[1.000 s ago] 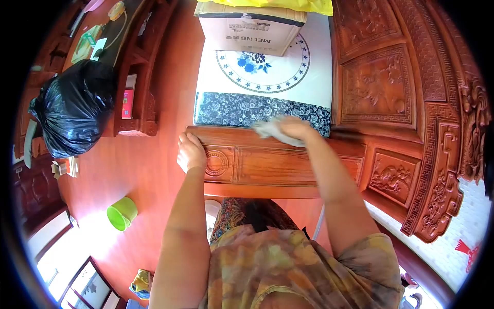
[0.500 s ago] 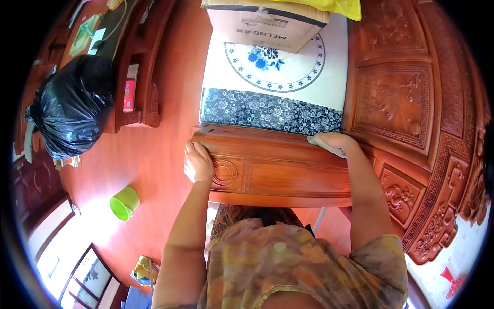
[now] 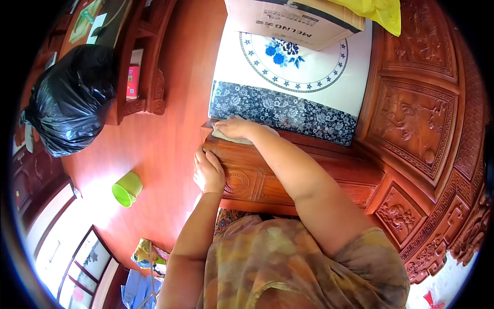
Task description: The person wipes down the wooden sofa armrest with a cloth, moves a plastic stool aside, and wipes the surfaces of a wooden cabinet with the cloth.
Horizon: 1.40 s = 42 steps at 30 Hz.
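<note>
My right hand [image 3: 235, 127] presses a pale cloth [image 3: 242, 140] onto the top of a reddish wooden armrest [image 3: 298, 162], close to its left end. Its fingers are closed over the cloth, and part of the cloth shows beneath the palm and wrist. Just below, my left hand [image 3: 208, 170] is curled around the armrest's left end, beside a carved round ornament [image 3: 236, 181]. Beyond the armrest lies a white seat cushion [image 3: 226, 56] with a blue flower print and a dark floral band [image 3: 283, 110].
A cardboard box [image 3: 293, 23] stands on the cushion, with a yellow bag [image 3: 381, 13] at its top. Carved wooden panels [image 3: 411, 123] rise on the right. On the left are a filled black plastic bag [image 3: 72, 100], a wooden table [image 3: 141, 105] and a green bucket [image 3: 127, 189] on the floor.
My right hand has slid the cloth from the armrest's right end to its left end. My left hand keeps its place at the left end. The view has shifted slightly.
</note>
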### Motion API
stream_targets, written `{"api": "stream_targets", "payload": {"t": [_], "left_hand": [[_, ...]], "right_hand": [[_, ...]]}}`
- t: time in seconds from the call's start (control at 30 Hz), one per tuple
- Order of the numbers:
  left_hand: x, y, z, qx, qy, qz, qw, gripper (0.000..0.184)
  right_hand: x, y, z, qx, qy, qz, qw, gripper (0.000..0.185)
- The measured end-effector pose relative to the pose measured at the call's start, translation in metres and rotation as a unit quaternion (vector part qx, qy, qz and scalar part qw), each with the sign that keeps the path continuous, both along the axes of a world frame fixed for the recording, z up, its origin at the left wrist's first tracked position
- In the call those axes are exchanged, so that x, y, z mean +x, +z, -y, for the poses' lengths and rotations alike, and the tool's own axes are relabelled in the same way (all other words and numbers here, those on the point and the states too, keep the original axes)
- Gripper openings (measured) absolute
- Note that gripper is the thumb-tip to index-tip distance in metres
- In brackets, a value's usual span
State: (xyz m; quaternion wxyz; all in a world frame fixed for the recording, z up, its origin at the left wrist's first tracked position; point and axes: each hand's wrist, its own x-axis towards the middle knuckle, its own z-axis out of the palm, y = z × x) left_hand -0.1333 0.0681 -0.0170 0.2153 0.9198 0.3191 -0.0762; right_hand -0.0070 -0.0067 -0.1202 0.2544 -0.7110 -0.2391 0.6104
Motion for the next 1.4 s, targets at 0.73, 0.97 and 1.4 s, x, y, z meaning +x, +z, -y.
{"api": "stream_targets", "payload": {"t": [0.73, 0.97, 1.4], "left_hand": [[0.0, 0.003, -0.004, -0.055, 0.01, -0.024, 0.998, 0.035], [-0.003, -0.002, -0.005, -0.055, -0.008, 0.017, 0.998, 0.034], [-0.006, -0.006, -0.008, -0.04, -0.032, 0.032, 0.998, 0.034]], "right_hand": [[-0.001, -0.006, 0.101, -0.094, 0.0, -0.015, 0.995, 0.063], [-0.004, -0.101, -0.062, 0.031, -0.023, -0.029, 0.999, 0.062], [-0.016, -0.09, 0.09, -0.028, -0.129, -0.031, 0.991, 0.052]]}}
